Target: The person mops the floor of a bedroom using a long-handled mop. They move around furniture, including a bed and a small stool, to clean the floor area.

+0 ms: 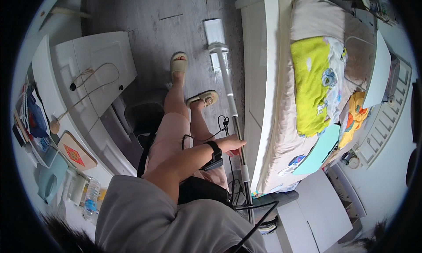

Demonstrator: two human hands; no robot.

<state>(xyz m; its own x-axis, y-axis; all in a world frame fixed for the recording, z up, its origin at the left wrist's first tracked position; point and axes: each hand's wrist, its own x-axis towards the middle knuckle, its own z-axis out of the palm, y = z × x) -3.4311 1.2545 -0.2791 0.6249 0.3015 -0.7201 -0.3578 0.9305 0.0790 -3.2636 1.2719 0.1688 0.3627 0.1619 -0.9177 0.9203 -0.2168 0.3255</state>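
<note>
My left hand [233, 143], with a black band and device on the wrist, reaches across my body and grips the metal pole of a flat mop [234, 124]. The pole runs from beside my body up to the white flat mop head [215, 32], which lies on the grey wood-look floor [148, 42] beyond my feet. Thin black cables [230, 167] hang close to the pole, near my hand. My right hand is out of view.
To the right stands a white-framed bed [255, 71] with a yellow-green cloth [310, 88] and a mint-coloured board [318, 154] on it. White cabinets [99, 62] line the left, a dark stool or chair [143, 116] beside them. My sandalled feet are near the mop head.
</note>
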